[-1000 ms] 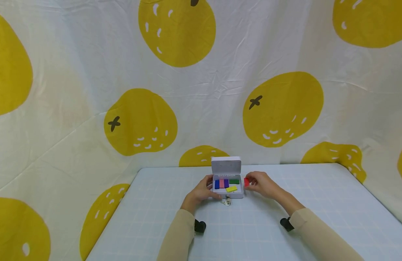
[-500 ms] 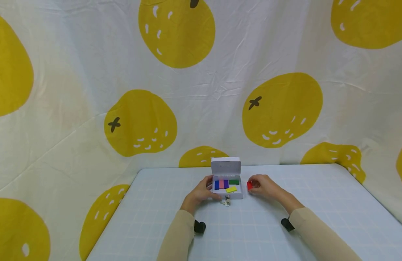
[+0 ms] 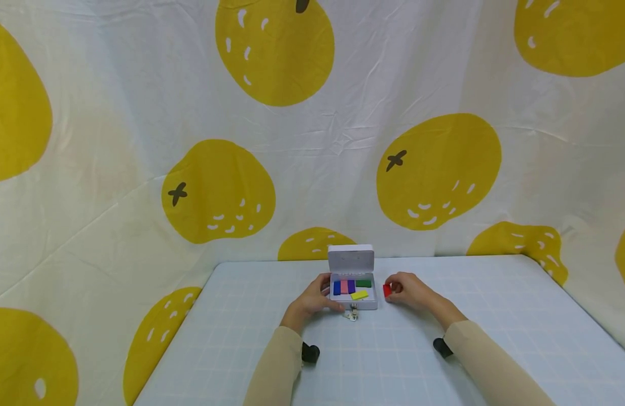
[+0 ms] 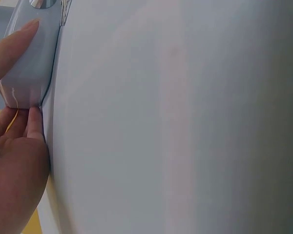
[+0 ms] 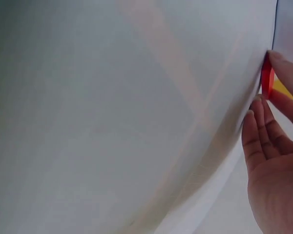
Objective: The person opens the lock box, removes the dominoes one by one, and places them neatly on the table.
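Observation:
A small white metal box [image 3: 369, 305] stands on the table with its lid [image 3: 351, 261] raised. Inside lie a blue block [image 3: 337, 288], a pink block [image 3: 344, 286], a purple block [image 3: 351, 286], a green block [image 3: 363, 283] and a slanted yellow block [image 3: 359, 295]. My left hand [image 3: 309, 299] grips the box's left end, thumb across the front and fingers on the side, as the left wrist view shows. Just right of the box, my right hand [image 3: 411, 288] pinches a red block [image 5: 267, 83] between thumb and finger, low at the tabletop.
Keys [image 3: 353, 316] hang from the lock at the box's front. A pale checked cloth covers the table [image 3: 373, 361]. Behind it hangs a white curtain [image 3: 337, 186] with yellow fruit prints.
My right hand has moved the red block slightly right and down, away from the box, to the tabletop. My left hand has kept its place on the box.

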The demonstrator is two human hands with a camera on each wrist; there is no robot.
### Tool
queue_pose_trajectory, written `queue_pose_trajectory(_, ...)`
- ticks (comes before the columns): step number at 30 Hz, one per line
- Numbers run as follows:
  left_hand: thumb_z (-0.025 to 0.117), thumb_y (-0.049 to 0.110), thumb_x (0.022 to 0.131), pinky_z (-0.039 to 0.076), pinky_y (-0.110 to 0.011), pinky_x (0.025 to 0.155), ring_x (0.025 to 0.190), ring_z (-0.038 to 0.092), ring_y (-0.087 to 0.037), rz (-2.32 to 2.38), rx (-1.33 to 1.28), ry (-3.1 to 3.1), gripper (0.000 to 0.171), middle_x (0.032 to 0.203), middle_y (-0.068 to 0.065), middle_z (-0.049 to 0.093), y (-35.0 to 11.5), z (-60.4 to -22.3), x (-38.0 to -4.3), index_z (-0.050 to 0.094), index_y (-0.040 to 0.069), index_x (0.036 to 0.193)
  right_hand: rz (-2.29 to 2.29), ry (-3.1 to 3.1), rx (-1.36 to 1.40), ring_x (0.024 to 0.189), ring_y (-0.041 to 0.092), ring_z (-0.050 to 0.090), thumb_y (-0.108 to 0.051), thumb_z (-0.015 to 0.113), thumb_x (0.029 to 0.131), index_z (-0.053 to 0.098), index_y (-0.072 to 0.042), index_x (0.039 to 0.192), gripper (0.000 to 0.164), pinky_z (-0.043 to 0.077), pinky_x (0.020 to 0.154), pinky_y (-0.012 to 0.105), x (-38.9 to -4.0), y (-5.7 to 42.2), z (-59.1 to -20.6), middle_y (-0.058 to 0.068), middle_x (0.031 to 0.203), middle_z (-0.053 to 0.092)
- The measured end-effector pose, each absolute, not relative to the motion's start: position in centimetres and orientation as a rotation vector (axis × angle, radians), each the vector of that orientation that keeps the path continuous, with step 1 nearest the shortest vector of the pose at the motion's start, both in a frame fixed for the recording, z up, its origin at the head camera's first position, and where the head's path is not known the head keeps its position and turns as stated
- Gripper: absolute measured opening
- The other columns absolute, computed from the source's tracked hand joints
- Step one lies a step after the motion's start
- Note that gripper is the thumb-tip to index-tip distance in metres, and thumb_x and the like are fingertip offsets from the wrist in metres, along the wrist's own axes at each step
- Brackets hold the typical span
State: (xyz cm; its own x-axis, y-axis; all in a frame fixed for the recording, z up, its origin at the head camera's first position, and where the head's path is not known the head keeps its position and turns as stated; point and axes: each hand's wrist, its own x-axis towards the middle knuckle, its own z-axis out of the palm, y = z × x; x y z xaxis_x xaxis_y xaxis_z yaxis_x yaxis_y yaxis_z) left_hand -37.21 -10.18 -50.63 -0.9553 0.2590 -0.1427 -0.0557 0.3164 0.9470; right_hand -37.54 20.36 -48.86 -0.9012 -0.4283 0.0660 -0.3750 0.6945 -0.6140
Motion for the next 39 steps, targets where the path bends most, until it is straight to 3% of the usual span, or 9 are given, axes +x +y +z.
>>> queue_pose_trajectory(25,0.094,0.009,0.071,0.030,-0.054,0.122,0.149,0.034,-0.035,1.678,0.183,2.318,0.100,0.162,-0.007,0.038,-10.2,-50.6,-37.3,0.040,0.019,0.154,-0.939,2.797,-0.622,0.085,0.020,0.054,-0.014,0.081,0.088,0.062,0.008,0.130,0.051,0.053,0.079,0.034,-37.1,20.4,-48.1,0.005,0.092,0.061)
queue_pose_trajectory(39,0.094,0.009,0.071,0.029,-0.055,0.122,0.149,0.035,-0.035,1.674,0.192,2.322,0.098,0.161,-0.007,0.039,-10.2,-50.5,-37.1,0.042,0.019,0.153,-0.919,2.832,-0.587,0.094,0.024,0.057,-0.024,0.084,0.085,0.060,0.004,0.134,0.061,0.057,0.084,0.038,-35.8,21.1,-47.0,0.011,0.107,0.064)
